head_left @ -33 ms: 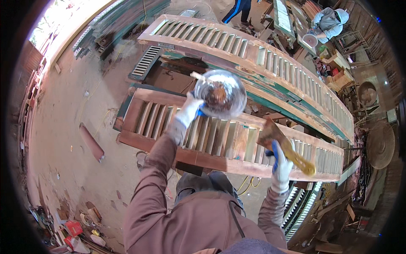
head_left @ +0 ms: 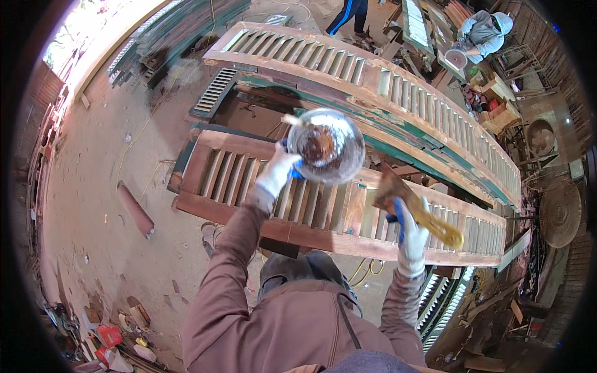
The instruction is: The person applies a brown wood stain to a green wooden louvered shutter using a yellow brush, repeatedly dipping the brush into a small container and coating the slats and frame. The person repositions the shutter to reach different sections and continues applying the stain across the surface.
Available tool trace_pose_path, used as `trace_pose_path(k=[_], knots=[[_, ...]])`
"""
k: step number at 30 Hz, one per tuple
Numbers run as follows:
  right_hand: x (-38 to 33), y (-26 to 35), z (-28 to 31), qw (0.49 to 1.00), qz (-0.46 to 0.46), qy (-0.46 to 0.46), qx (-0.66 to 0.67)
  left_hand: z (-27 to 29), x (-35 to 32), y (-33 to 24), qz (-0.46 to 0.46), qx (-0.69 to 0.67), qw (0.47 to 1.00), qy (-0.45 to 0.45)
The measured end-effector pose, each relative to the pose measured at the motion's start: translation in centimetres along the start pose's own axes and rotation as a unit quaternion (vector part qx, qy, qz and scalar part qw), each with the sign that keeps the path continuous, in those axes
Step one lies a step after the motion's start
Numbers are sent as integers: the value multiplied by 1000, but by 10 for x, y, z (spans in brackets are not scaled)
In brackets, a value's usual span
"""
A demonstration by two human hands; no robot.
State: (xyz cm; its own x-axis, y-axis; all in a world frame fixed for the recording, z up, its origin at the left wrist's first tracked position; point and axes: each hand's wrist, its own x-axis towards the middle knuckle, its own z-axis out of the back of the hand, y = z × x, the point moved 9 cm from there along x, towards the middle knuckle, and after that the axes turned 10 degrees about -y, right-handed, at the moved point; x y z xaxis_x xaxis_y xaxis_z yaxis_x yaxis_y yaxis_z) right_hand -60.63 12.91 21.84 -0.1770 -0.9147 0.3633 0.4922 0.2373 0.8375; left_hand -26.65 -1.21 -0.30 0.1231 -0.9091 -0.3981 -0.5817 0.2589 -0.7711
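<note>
My left hand (head_left: 280, 169), in a white and blue work glove, is closed on the near left rim of a shiny metal bowl (head_left: 349, 140). Brown matter lies in the bottom of the bowl, and a pale stick end juts past its far left rim. Wrapped round a wide paintbrush (head_left: 429, 219) with a yellow handle and brown bristles is my gloved right hand (head_left: 411, 235). Both hands are above a louvred wooden shutter (head_left: 298, 235), reddish brown on the left and paler on the right; the brush head points toward the bowl.
A second long louvred shutter (head_left: 373, 67) lies beyond, on stacked green frames. At the far right a person (head_left: 488, 36) in a hat bends over a round disc (head_left: 456, 59). A brown roll-like piece (head_left: 135, 210) and scraps lie on the left floor.
The bowl and my left hand have shifted slightly nearer and to the right. My right hand and the brush have moved a little left.
</note>
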Motion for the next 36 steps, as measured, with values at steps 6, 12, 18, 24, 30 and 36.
trace_pose_path(k=[6, 12, 18, 24, 30, 36], knots=[[45, 38, -98, 933, 283, 47, -217, -31, -138, 6, -102, 6, 995, 1], [45, 27, -130, 951, 186, 113, -220, -71, -194, 8, -137, 105, 978, -121], [26, 41, -146, 924, 216, 224, -223, -66, -202, 30, -215, 85, 968, -99], [7, -21, -136, 950, 47, 287, -112, -54, -215, 9, -198, 97, 973, -64], [-21, -44, -137, 962, -2, 269, 42, -1, -209, 20, -1, 40, 999, -25], [-60, -45, -134, 891, -314, 154, 288, 84, -204, -22, -14, -33, 997, -63]])
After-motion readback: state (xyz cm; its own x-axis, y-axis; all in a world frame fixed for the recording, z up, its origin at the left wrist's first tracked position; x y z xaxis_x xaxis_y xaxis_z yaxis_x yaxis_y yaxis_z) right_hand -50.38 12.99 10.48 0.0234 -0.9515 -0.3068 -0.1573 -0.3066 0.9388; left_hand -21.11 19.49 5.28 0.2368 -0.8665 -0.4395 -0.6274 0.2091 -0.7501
